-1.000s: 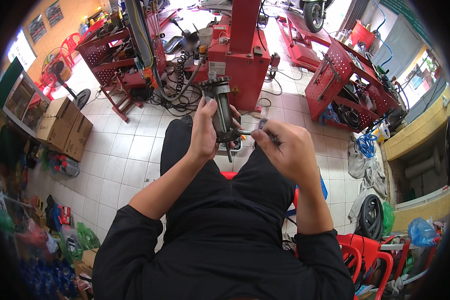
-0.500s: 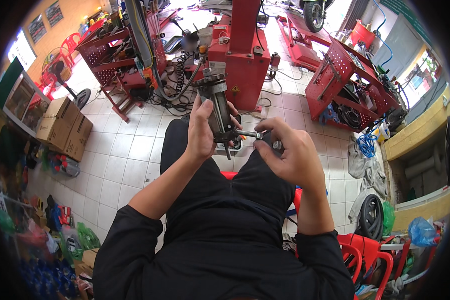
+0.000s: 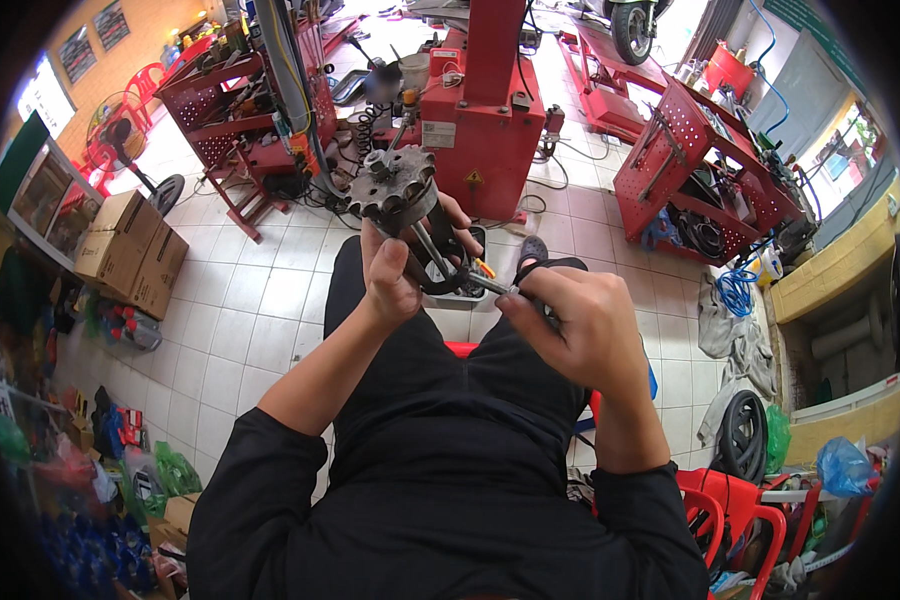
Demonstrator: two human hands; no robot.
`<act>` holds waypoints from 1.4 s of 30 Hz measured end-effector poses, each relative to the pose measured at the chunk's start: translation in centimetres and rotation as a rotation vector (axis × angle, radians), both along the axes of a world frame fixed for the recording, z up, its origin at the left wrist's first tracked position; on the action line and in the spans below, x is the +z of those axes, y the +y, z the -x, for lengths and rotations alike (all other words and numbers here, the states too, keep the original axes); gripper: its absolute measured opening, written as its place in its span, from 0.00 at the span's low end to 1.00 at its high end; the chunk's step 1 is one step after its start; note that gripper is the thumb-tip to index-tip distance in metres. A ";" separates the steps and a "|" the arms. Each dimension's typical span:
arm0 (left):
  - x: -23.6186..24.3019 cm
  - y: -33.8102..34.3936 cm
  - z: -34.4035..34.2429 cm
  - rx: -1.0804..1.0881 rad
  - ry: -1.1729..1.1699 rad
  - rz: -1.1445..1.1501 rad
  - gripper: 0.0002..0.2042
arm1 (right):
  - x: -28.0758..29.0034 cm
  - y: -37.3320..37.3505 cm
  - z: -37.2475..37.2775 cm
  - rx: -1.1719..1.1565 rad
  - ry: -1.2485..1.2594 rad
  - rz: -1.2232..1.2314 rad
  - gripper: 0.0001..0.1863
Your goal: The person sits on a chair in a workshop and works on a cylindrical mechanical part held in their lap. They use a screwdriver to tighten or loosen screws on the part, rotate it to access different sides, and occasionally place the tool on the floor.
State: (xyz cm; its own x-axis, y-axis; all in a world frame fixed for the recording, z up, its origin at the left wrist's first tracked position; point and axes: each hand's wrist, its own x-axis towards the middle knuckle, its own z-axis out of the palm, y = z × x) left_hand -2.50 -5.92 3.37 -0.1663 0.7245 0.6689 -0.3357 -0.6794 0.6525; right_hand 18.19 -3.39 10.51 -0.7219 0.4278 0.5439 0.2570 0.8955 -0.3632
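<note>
A greasy metal mechanical part with a scalloped round disc (image 3: 395, 187) on top is in front of me, above my lap. My left hand (image 3: 394, 278) wraps round its body, thumb on the near side. From its lower end a thin metal rod (image 3: 490, 283) sticks out to the right. The fingers of my right hand (image 3: 582, 318) are closed at the rod's outer end; they hide the tip. Below, partly covered by the part, a small tray (image 3: 457, 300) stands between my knees, with an orange-yellow item (image 3: 485, 268) showing beside the rod.
Ahead stands a red machine (image 3: 505, 140) with cables on the tiled floor (image 3: 260, 340). Red perforated carts flank it, one at left (image 3: 195, 140) and one at right (image 3: 660, 190). Cardboard boxes (image 3: 130, 250) lie left; a red plastic chair (image 3: 715, 500) is at lower right.
The metal part has tilted, so its scalloped disc now faces up toward me and sits further left. My right hand has moved slightly left and down, its fingers closing in on the rod's end.
</note>
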 end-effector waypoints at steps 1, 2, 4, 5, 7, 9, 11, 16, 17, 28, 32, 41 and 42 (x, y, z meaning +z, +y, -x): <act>-0.1 0.0 0.0 -0.009 -0.024 0.002 0.28 | -0.1 0.2 0.0 0.002 -0.004 0.006 0.15; -0.4 0.0 -0.1 -0.018 -0.047 0.004 0.28 | 0.0 0.2 0.1 0.003 0.039 0.035 0.15; -0.4 0.0 -0.4 -0.027 -0.106 0.021 0.29 | 0.0 0.4 0.3 0.003 0.121 0.094 0.16; -0.1 0.0 -0.5 -0.026 -0.140 0.036 0.29 | -0.2 0.6 0.4 -0.001 0.110 0.113 0.17; 0.6 -0.2 -0.9 -0.042 -0.162 0.079 0.28 | -0.9 1.2 0.6 -0.009 0.093 0.154 0.18; 0.9 0.0 -1.2 -0.010 -0.320 0.170 0.29 | -0.9 1.3 0.8 0.079 0.022 0.136 0.18; 0.8 0.3 -1.0 -0.034 -0.438 0.226 0.28 | -1.1 1.0 1.4 0.086 -0.004 0.112 0.19; -0.7 0.9 -0.8 -0.144 -0.628 0.274 0.24 | -4.0 0.2 3.5 -0.042 0.002 0.009 0.15; -0.8 0.8 -0.9 -0.155 -0.639 0.293 0.23 | -4.2 0.2 3.6 -0.064 0.006 -0.019 0.14; -4.7 2.4 -3.4 -0.532 -0.421 0.968 0.37 | -3.3 3.3 1.6 -0.189 -0.041 -0.182 0.13; -8.3 3.4 -3.2 -0.705 -0.127 1.239 0.38 | -3.3 4.7 1.2 -0.245 -0.158 -0.107 0.16; -8.0 3.3 -3.0 0.267 0.576 0.449 0.20 | -2.5 6.6 -0.7 -0.296 -0.212 0.043 0.17; -7.0 2.9 -3.4 0.339 0.610 0.260 0.20 | -2.4 6.4 -0.7 -0.280 -0.199 0.051 0.18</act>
